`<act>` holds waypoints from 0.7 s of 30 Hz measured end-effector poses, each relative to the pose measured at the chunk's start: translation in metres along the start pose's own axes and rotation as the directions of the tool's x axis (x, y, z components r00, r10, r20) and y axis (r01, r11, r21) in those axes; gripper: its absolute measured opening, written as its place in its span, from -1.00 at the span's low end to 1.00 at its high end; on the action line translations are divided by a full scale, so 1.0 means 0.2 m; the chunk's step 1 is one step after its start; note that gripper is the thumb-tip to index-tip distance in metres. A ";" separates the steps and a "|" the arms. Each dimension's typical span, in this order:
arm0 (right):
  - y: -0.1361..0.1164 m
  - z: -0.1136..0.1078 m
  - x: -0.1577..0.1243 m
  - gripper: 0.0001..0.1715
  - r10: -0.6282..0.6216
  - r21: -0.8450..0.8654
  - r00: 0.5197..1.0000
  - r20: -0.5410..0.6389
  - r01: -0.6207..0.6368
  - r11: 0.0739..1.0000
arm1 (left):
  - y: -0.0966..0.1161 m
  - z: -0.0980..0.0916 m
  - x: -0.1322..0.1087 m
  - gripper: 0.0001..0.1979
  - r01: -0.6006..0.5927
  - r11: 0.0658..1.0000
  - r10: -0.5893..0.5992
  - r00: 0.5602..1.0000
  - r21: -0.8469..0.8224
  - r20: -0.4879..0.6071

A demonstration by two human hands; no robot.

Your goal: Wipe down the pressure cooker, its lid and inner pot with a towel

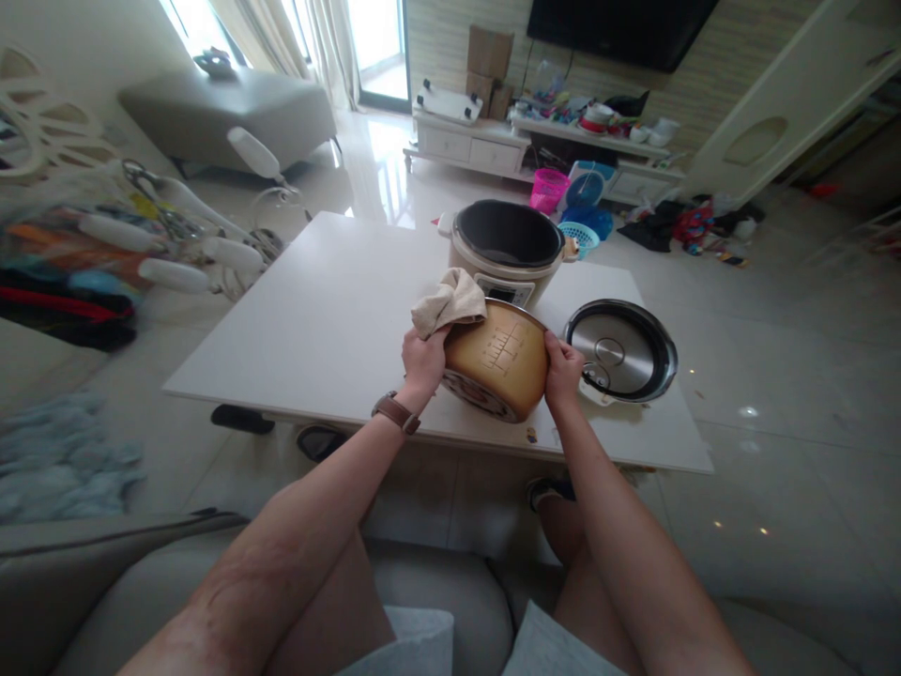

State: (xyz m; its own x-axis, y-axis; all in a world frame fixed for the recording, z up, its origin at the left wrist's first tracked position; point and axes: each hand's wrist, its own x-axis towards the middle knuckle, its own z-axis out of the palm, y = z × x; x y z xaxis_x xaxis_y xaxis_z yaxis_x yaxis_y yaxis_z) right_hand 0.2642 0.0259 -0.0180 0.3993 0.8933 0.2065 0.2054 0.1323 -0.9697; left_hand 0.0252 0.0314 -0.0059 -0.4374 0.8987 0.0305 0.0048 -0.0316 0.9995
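Between my hands a gold-coloured cooker inner pot (pixel 503 361) is held tilted over the table's near edge, its round base turned partly towards me and its measuring marks showing. My left hand (pixel 424 364) grips its left side together with a crumpled beige cloth (pixel 450 302) that drapes at the rim. On the other side my right hand (pixel 561 368) is closed on the pot's edge. Just behind stands the cooker body (pixel 468 258), white with a dark open cavity and a control panel. The detached cooker lid (pixel 619 352) lies upside down to the right, metal inside facing up.
All this rests on a white table (pixel 316 319). Beyond it are a pink basket (pixel 549 191), a light blue basket (pixel 578 238) and a cluttered TV cabinet (pixel 485 155). A white multi-armed lamp (pixel 211 225) stands left; a grey sofa (pixel 436 582) is beneath me.
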 end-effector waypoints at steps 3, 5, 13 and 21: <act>0.00 0.00 0.00 -0.20 0.004 0.018 1.000 -0.007 -0.003 1.000 | 0.00 0.00 0.00 -0.67 -0.007 1.000 0.007 1.000 0.004 0.006; 0.00 0.00 0.00 -0.19 0.007 0.017 1.000 -0.010 -0.007 1.000 | 0.00 0.00 0.00 -0.67 -0.006 1.000 0.006 1.000 0.007 0.004; 0.08 -0.02 0.01 -0.14 0.037 0.043 0.999 -0.017 -0.036 0.998 | -0.01 0.00 0.00 -0.64 -0.006 1.000 0.006 1.000 0.012 0.008; 0.14 -0.02 0.01 -0.11 0.068 0.081 0.997 -0.044 -0.064 0.995 | -0.05 0.01 0.02 -0.63 0.001 0.999 -0.001 1.000 -0.034 0.001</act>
State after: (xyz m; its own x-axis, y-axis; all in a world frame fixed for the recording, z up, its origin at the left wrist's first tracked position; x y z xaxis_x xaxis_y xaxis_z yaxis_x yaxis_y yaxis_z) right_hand 0.2746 0.0288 -0.0435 0.4509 0.8806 0.1455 0.1060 0.1090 -0.9884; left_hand 0.0246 0.0355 -0.0154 -0.4367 0.8991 0.0299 -0.0257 -0.0457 0.9986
